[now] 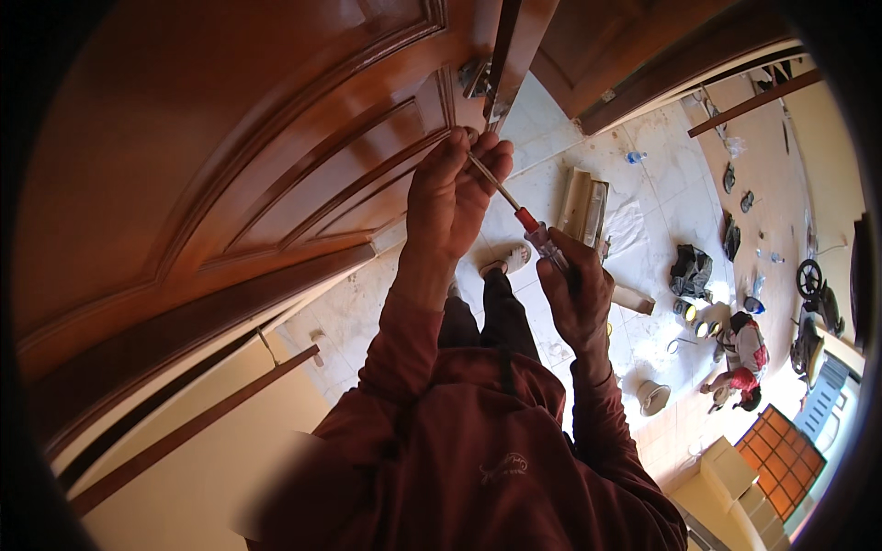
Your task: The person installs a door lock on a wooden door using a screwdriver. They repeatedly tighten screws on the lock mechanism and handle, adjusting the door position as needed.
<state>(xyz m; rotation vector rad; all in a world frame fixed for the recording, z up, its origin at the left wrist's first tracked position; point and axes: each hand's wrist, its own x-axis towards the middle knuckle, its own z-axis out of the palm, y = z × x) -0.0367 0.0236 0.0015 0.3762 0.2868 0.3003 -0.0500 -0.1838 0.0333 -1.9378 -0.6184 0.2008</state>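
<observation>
My right hand [581, 292] is wrapped around the handle of a screwdriver [526, 219], which has a clear grip with a red collar and a long metal shank. The shank slants up and left to the fingertips of my left hand [441, 202]. Those fingers are closed around a small round metal piece [472, 134], where the screwdriver's tip ends; its exact kind cannot be made out. Just beyond the fingertips is the edge of a brown panelled wooden door [294, 138]. A metal door handle [475, 77] sits on it near that edge.
An opened long cardboard box [582, 207] lies on the tiled floor to the right, near a black plastic bag [691, 272] and a pale bucket-like container [653, 398]. Farther right, another person [742, 358] crouches. A motorcycle [822, 298] stands at the far right.
</observation>
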